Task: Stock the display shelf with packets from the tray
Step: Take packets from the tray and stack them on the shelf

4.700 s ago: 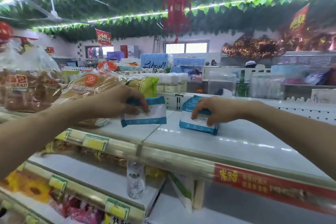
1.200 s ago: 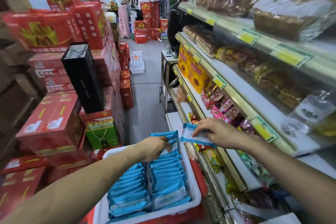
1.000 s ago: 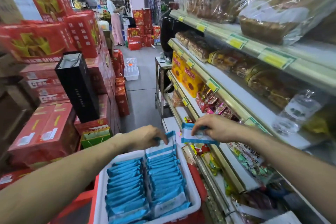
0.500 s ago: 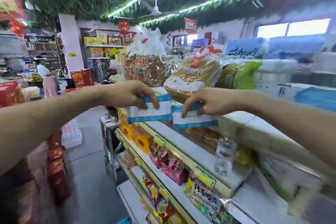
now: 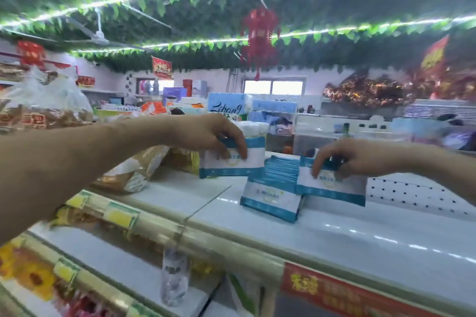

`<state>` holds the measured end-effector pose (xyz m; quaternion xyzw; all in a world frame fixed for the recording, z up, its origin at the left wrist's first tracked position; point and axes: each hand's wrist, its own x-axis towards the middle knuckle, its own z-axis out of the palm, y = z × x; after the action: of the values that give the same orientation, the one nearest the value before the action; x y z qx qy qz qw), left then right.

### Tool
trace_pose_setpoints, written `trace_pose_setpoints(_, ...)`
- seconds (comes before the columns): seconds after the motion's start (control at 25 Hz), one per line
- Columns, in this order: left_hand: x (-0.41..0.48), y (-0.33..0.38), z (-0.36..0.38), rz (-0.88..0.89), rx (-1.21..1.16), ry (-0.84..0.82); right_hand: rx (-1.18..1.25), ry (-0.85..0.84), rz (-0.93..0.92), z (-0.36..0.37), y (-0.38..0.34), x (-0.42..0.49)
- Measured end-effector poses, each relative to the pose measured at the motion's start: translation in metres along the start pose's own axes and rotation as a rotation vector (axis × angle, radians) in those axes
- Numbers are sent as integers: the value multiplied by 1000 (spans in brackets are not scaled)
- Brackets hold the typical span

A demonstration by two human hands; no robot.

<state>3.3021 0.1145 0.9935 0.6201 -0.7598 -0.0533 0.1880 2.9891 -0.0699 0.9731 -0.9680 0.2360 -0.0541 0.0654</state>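
Each hand, left [image 5: 206, 134] and right [image 5: 342, 157], pinches a packet [image 5: 231, 162] by its top edge; they look light, soft, crinkly

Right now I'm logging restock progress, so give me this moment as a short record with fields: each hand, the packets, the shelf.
left hand: holds a blue-and-white packet above the top shelf
right hand: grips a second packet beside the row
shelved row: packets standing upright, between the two hands
neighbours: bagged bread to the left
tray: not in view
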Motion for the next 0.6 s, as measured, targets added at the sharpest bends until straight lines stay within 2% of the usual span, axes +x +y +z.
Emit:
trace_pose_setpoints(0.2, 80, 32, 11, 79, -33, 8, 23, 56, 187, 20, 110, -17)
trace_pose_setpoints(0.4, 124, 38, 7, 77, -37, -7, -87, 131, 156, 39, 153, 22)
trace_pose_setpoints(0.6, 147, 37, 16, 53, 11, -19, -102, 127, 94, 50, 165, 59)
